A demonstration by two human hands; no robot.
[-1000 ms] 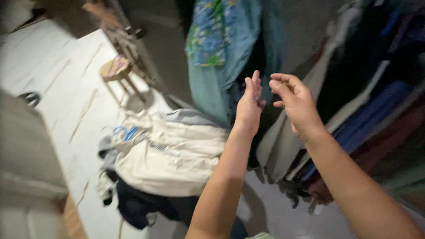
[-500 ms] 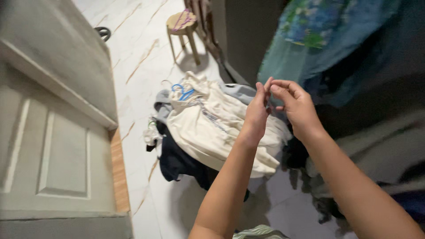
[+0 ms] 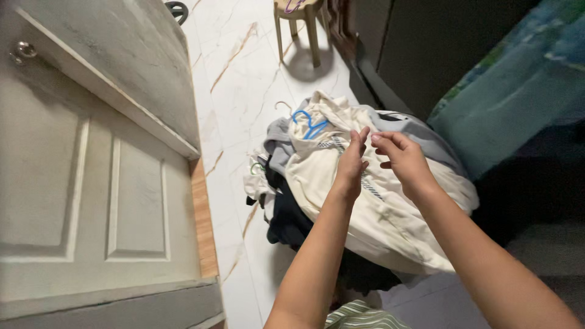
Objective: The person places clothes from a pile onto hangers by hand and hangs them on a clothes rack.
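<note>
Both hands (image 3: pixel 375 159) lowered from hanging clothes, now over cream garment (image 3: pixel 390 207), fingertips parted

Two bare forearms, no sleeves visible up to the frame edge. Left hand (image 3: pixel 351 163) and right hand (image 3: pixel 402 159) both bare: no gloves, rings, watch or bracelets seen. Fingernails short, unpainted as far as can be told. At bottom centre, a bit of green-and-white striped garment (image 3: pixel 356 317) worn on the body, soft fabric, mostly cut off.
</note>
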